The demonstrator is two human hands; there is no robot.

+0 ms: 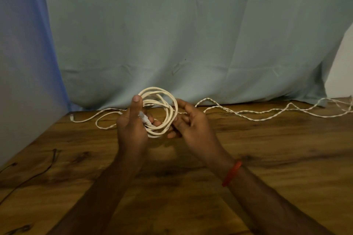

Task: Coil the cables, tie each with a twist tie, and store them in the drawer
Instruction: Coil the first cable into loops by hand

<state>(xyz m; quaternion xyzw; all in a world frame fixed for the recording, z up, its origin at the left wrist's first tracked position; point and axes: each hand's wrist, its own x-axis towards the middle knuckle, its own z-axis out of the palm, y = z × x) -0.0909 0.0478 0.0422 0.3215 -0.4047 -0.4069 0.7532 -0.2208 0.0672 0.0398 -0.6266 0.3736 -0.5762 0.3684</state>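
A white cable (162,99) is wound into a coil of several loops, held upright above the wooden table (267,149). My left hand (131,128) grips the coil's left side, thumb pointing up, with a white plug end against its fingers. My right hand (191,122) holds the coil's right side with curled fingers. A twisted white cable (267,110) trails from behind the coil across the table to the right edge. Another length of white cable (86,119) loops on the table to the left, ending in a small plug.
A thin black cable (51,164) lies on the table at the left, near the edge. A pale green cloth (191,34) hangs behind the table. A red band (232,172) circles my right wrist. No drawer or twist tie is in view.
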